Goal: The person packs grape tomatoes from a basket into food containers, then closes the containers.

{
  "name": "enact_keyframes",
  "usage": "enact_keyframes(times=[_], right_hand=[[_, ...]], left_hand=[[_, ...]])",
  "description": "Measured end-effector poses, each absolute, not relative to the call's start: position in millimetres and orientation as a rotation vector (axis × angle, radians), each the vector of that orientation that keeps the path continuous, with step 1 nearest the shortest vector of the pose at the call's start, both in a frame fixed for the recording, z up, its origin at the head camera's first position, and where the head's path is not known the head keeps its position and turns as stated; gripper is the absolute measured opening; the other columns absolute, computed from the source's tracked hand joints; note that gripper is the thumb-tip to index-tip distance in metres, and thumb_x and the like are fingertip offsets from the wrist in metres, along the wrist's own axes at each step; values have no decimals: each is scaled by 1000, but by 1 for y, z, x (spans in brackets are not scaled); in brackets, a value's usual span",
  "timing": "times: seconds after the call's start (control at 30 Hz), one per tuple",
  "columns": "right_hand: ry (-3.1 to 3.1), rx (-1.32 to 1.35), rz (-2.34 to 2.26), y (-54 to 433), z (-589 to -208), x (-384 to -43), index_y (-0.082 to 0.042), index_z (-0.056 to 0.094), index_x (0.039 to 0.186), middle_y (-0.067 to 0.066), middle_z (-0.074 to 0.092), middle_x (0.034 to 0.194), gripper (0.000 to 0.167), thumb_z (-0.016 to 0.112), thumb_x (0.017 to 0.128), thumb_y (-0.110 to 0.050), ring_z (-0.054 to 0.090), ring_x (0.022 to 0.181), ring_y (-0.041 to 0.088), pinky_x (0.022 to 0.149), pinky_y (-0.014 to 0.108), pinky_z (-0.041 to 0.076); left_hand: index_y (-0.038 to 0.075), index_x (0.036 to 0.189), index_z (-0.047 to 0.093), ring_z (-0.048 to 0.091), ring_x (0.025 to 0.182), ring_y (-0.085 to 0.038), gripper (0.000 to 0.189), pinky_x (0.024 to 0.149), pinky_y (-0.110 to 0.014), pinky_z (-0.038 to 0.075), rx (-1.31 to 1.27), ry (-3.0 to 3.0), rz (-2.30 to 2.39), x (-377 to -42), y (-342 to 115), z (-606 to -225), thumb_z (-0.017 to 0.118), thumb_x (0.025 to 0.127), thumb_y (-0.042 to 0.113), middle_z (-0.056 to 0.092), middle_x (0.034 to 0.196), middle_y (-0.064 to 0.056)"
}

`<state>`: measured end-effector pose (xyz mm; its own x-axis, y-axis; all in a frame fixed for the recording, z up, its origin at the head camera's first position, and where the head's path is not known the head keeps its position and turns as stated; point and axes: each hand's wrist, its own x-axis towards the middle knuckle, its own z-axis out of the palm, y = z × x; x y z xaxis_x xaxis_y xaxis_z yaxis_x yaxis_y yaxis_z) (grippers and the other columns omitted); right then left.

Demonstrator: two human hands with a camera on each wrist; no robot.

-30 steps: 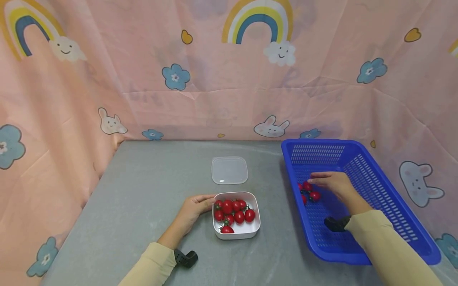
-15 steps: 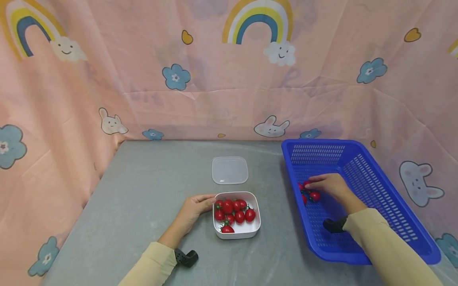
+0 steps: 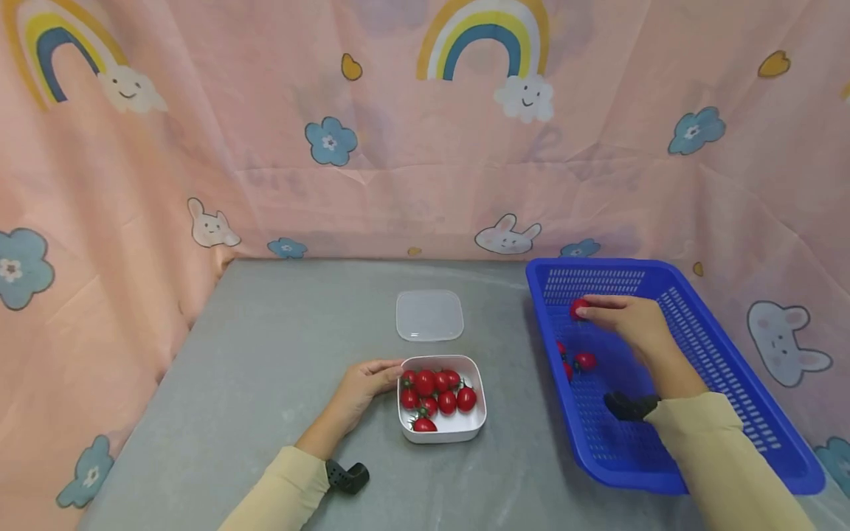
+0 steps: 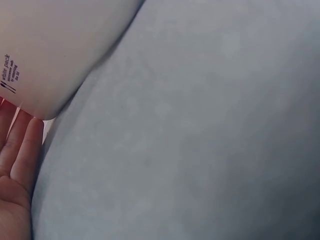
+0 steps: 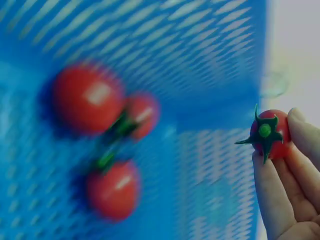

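Note:
My right hand (image 3: 631,321) pinches a cherry tomato (image 5: 274,134) between thumb and fingertips, raised over the far part of the blue basket (image 3: 576,442). The right wrist view shows its green star-shaped stem end. Three other cherry tomatoes lie on the basket floor, among them one cherry tomato (image 3: 585,361) near the left wall. My left hand (image 3: 361,385) rests against the left side of a white box (image 3: 465,436); its fingers lie fairly straight along the wall in the left wrist view. Inside the box sit several cherry tomatoes (image 3: 447,402), with bare floor at its front right.
A translucent lid (image 3: 429,316) lies flat on the grey table (image 3: 285,324) behind the box. The basket's raised rim stands on the right side. A pink printed curtain (image 3: 398,199) hangs along the back and sides.
My right hand reached to the tomato cluster, took a cherry tomato from it and lifted it up and away toward the basket's far end. The left hand stays at the box.

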<state>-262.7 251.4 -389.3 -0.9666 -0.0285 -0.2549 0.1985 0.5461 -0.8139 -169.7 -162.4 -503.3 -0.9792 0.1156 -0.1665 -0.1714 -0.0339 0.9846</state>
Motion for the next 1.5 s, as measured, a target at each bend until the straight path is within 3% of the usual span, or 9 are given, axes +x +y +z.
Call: enact_keyframes(times=[0.1,0.3,0.43,0.53,0.67,0.73,1.1,1.33,1.5], right_hand=[[2525,147,-1466,241,-374,-255,-4,52,143,-29,62,94,82,72,83,-57,57,112,9,116,60,30],[2507,104,-1532,215,-356,-238,-8,55,142,-35,61,90,78,72,83,-56,55,112,8,115,55,35],[2492,83,-1560,198,-347,-227,-10,57,141,-31,63,93,75,73,83,-56,54,121,18,114,53,38],[2497,58,-1572,186,-345,-220,-11,58,139,-29,65,98,71,74,84,-53,58,117,13,106,39,48],[2512,28,-1579,173,-346,-211,-11,63,135,-25,68,102,62,76,85,-46,60,97,-2,82,21,51],[2491,21,-1596,166,-346,-205,-11,65,132,-22,71,101,59,78,85,-43,62,96,0,77,24,51],[2352,-85,-1768,130,-352,-184,1,69,122,-11,78,92,48,81,83,-24,70,88,4,84,21,53],[2375,-86,-1783,108,-357,-166,-3,73,117,9,77,107,43,84,81,-22,71,90,6,83,22,56],[2333,-96,-1847,95,-363,-157,-1,74,114,13,76,109,39,84,79,-15,71,94,6,82,20,56]], left_hand=[[-11,122,64,68,90,1,39,85,-19,55,-62,2031,2136,-171,-163,-502,68,93,14,76,107,-1],[-12,122,63,68,90,1,39,85,-19,55,-76,2010,2138,-171,-162,-501,68,93,13,76,105,1],[-12,122,63,68,90,1,39,85,-19,55,-79,2012,2138,-171,-162,-502,68,93,13,76,105,1],[-11,122,64,68,90,0,39,85,-19,55,-81,2022,2129,-170,-162,-503,68,93,14,76,107,-2],[-11,122,64,68,90,0,39,86,-19,55,-77,2032,2123,-170,-163,-503,68,93,14,75,110,-6],[-11,122,64,68,91,0,38,86,-20,55,-73,2039,2122,-169,-163,-503,68,93,14,75,111,-7],[-11,123,64,68,91,0,39,87,-20,54,-68,2044,2115,-169,-163,-505,68,93,14,75,113,-9],[-11,122,64,68,89,0,39,85,-20,55,-68,2060,2113,-168,-163,-503,68,93,15,75,110,-6],[-11,122,64,68,89,0,39,85,-20,54,-70,2057,2116,-168,-163,-503,68,93,15,76,109,-5]])
